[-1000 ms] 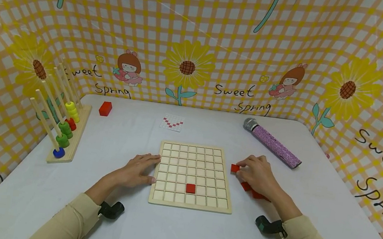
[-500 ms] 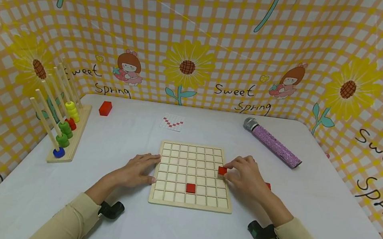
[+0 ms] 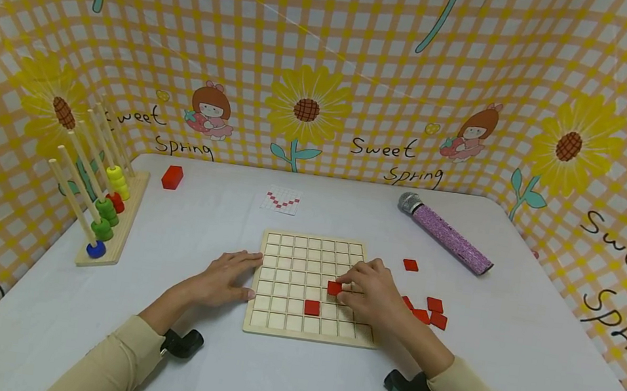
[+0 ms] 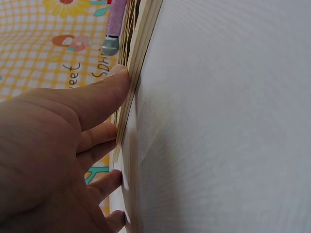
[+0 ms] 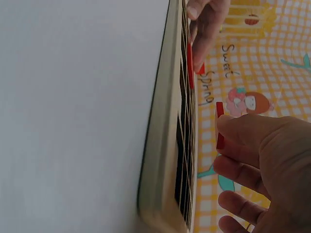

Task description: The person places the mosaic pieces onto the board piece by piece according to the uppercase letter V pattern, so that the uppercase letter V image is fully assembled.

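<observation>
On the white table [image 3: 277,382], the gridded wooden board [image 3: 284,276] looks stiff and light, best steadied by its rim; the left hand [image 3: 225,278] lies loosely spread, fingers and thumb touching the board's left edge, grasping nothing; the right hand [image 3: 374,294] arches above the board, pinching a red tile [image 3: 333,288], likely light, rigid and slick, best held by opposite edges.

Yellow-and-orange checked fabric backdrop [image 3: 381,39], printed with yellow sunflowers [image 3: 307,110], cartoon girls [image 3: 211,113], black "Sweet Spring" lettering [image 3: 384,147]; white cloth-covered table [image 3: 288,384].
</observation>
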A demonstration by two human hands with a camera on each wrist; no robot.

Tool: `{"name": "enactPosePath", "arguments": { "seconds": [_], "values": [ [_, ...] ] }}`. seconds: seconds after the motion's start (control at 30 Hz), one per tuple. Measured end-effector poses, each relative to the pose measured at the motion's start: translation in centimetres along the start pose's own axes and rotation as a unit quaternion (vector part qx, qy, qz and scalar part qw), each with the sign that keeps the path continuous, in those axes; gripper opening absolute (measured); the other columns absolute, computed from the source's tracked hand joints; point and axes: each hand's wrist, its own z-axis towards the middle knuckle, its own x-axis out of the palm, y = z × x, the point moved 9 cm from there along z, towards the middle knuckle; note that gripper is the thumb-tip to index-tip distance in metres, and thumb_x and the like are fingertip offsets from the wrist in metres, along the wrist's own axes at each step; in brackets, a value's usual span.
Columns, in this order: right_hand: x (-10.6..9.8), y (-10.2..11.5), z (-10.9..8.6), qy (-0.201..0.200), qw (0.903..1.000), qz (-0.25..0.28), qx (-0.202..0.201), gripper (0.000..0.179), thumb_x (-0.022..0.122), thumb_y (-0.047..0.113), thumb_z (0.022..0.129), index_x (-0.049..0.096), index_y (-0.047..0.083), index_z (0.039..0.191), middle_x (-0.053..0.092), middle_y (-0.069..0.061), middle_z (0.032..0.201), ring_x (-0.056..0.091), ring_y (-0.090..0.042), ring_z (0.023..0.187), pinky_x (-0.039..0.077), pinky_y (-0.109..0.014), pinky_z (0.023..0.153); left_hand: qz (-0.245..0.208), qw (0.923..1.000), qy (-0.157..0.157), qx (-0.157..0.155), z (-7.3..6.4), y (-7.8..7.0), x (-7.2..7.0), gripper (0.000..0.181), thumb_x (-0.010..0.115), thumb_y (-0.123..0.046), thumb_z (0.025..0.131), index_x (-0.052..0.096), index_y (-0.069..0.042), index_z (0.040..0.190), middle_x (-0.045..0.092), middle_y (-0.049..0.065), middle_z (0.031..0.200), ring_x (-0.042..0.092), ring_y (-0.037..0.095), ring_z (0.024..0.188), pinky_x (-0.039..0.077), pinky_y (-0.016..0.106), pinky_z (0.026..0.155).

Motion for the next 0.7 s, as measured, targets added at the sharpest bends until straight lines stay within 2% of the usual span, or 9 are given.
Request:
{"name": "enactPosePath", "arguments": {
  "seconds": [0.13,0.7],
  "values": [
    [0.5,1.4,0.3,-0.008,0.9996,-0.008,-0.024,0.019,0.076,0.023,0.077,0.074,0.014,0.094,0.067,0.002,0.092,0.047,-0.019,0.094,0.035,-0.033,0.077,0.0,1.0,0.0,0.0,0.0,0.0,0.0,0.067,0.065,-0.028,0.089,0.036,-0.005,0.145,0.031,0.011,0.154,0.02,0.04,0.142,0.016,0.063,0.111],
    [3.0,4.4,2.0,0.007,0.9982,-0.038,-0.046,0.017,0.076,0.025,0.077,0.075,0.017,0.092,0.065,0.005,0.091,0.044,-0.015,0.088,0.037,-0.031,0.077,-0.003,1.0,-0.001,0.005,0.0,0.0,0.0,0.066,0.065,-0.027,0.089,0.036,-0.004,0.144,0.031,0.012,0.154,0.02,0.041,0.142,0.016,0.064,0.11]
  ]
}}
